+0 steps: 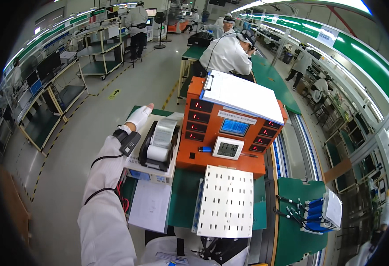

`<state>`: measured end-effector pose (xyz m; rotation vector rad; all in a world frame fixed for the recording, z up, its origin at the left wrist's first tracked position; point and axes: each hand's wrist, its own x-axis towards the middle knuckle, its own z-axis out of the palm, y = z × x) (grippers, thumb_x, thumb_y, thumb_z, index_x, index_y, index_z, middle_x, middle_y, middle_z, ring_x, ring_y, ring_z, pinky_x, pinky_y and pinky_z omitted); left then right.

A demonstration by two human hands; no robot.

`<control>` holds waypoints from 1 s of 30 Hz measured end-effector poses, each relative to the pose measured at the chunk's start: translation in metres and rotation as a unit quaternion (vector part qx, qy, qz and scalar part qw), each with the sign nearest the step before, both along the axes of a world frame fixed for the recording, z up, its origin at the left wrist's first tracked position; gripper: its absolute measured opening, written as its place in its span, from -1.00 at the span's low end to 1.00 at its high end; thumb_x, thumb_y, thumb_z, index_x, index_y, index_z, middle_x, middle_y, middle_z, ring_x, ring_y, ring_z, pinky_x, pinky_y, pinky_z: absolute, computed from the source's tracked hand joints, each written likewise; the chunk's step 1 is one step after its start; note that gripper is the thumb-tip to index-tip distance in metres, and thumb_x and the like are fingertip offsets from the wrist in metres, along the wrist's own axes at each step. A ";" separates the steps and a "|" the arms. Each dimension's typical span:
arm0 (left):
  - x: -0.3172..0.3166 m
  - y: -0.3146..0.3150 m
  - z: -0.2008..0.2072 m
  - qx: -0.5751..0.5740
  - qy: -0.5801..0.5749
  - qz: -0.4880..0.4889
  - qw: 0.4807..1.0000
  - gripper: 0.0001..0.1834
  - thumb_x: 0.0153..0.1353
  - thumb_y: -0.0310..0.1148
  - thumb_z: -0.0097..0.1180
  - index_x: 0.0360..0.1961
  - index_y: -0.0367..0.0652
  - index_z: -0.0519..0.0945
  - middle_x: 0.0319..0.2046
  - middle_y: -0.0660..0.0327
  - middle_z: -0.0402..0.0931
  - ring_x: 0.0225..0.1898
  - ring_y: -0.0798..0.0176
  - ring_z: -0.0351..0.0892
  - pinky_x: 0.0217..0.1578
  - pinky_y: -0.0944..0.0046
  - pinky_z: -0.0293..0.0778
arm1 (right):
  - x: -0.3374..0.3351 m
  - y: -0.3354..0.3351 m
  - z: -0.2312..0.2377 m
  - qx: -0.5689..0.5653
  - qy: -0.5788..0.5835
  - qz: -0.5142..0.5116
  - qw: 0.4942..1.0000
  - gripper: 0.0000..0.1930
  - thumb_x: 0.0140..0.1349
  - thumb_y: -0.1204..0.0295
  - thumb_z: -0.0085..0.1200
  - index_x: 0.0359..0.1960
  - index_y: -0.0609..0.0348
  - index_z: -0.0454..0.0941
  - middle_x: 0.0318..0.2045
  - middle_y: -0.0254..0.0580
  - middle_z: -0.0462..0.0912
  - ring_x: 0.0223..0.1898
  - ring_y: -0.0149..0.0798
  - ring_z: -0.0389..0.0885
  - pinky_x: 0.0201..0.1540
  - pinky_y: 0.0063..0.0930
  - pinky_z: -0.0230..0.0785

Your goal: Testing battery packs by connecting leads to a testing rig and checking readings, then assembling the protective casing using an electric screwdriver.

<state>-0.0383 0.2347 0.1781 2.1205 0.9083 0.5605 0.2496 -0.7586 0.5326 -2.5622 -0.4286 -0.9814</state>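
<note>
My left hand (139,116), in a white glove with bare fingertips, reaches forward beside a black label dispenser (159,157). Its visible fingers look stretched out, with nothing seen in them. A dark device is strapped at that wrist, with a black cable along the sleeve. The dispenser carries a roll of labels (158,153) and sits on a light-coloured instrument (151,175). At the dim right rim is what appears to be my right hand (388,207), far out to the side; its fingers are unclear. Close to my body lies a white slotted metal plate (227,201).
An orange test box (190,156) with red displays bears a clipboard (241,95) and a white digital clock (227,148). White paper (150,207) lies near its left. Blue battery-like blocks (314,215) with black cables rest on a green board (292,244). A co-worker (227,55) sits ahead.
</note>
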 end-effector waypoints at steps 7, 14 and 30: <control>0.026 0.002 0.008 -0.310 -0.183 -0.088 0.929 -0.26 0.38 0.25 -0.19 0.34 -0.11 0.34 -0.03 0.07 0.60 0.13 0.22 0.46 0.21 0.19 0.28 | -0.063 0.381 -0.117 -0.107 0.122 0.299 0.940 -0.65 -0.09 0.67 0.21 -0.18 0.40 0.53 -0.28 -0.05 0.54 -0.27 -0.16 0.57 -0.16 -0.41 0.42; -0.028 -0.082 0.063 -0.209 -0.306 -0.099 0.923 -0.39 0.13 -0.69 0.17 0.26 -0.26 0.40 -0.21 0.24 0.57 -0.23 0.44 0.54 -0.15 0.49 0.45 | -0.126 0.618 -0.199 -0.096 0.187 0.588 0.781 -0.66 0.10 0.46 0.23 -0.05 0.20 0.57 -0.35 -0.05 0.59 -0.34 -0.05 0.64 -0.26 -0.29 0.50; -0.055 -0.145 0.087 -0.269 -0.292 -0.140 0.907 -0.56 0.22 -0.61 0.15 0.15 -0.34 0.49 -0.03 0.15 0.61 -0.06 0.37 0.57 0.01 0.38 0.48 | -0.201 0.741 -0.266 0.184 0.349 0.563 0.726 -0.78 0.20 0.57 0.18 -0.11 0.26 0.56 -0.35 -0.10 0.69 -0.35 -0.39 0.62 -0.24 -0.53 0.46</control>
